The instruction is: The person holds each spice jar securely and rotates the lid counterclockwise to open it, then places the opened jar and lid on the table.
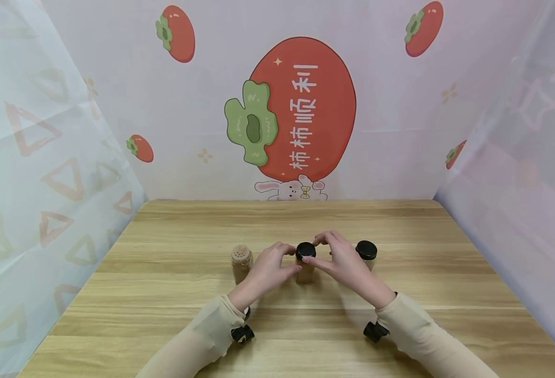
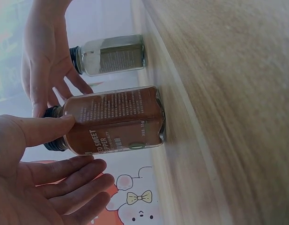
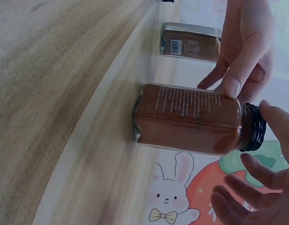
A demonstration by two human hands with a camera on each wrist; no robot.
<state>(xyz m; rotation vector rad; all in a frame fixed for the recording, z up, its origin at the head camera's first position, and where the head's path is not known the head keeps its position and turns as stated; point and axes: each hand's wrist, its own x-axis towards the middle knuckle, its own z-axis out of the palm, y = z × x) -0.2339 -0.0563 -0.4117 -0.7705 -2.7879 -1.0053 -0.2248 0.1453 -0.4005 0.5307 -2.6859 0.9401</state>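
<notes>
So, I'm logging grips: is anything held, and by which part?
I can't tell whether the middle jar is held: both hands are around its upper part and black cap, but the views show no certain grip.

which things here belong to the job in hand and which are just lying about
Apparently in the job:
middle black-capped jar
left hand
right hand

Apparently just standing by:
left jar with holed top
right black-capped jar
</notes>
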